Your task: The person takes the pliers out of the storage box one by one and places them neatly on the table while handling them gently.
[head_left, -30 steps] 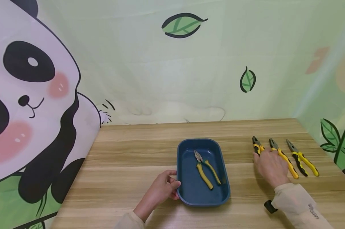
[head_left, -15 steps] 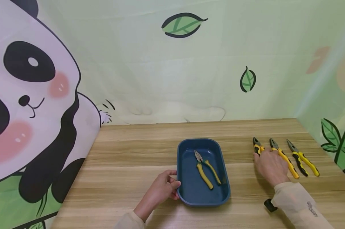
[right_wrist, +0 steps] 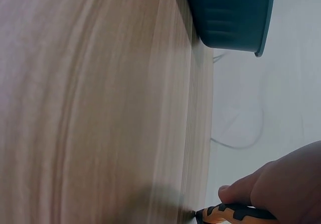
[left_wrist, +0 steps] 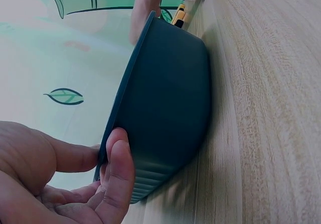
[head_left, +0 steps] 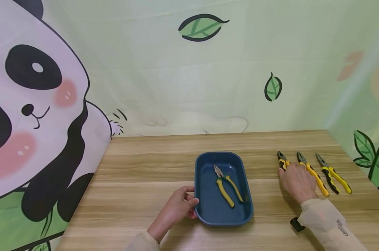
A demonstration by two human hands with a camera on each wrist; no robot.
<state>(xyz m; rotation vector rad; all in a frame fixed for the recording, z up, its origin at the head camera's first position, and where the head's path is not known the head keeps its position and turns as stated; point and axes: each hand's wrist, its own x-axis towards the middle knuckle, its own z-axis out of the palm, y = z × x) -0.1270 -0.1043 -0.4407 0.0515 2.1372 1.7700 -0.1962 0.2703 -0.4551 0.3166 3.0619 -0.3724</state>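
Observation:
A blue rectangular tray (head_left: 221, 218) stands on the wooden table, with one pair of yellow-handled pliers (head_left: 224, 191) lying inside it. My left hand (head_left: 178, 204) pinches the tray's left rim between thumb and fingers, as the left wrist view also shows. To the right, my right hand (head_left: 297, 183) grips the leftmost pair of black-and-yellow pliers (head_left: 282, 161); their jaws point away and most of the handles are hidden under the palm. In the right wrist view the thumb (right_wrist: 241, 190) lies along a black-and-orange handle (right_wrist: 233, 213).
Two more pairs of pliers lie right of my right hand: yellow-handled pliers (head_left: 316, 177) close beside it and long-nose pliers (head_left: 331, 174) farther out. Behind the wooden table (head_left: 145, 157) rises a backdrop with a printed panda (head_left: 51, 104) and leaves.
The leftmost pliers' head has shifted very slightly toward me under the right hand. The left hand, the tray and the other pliers stay put.

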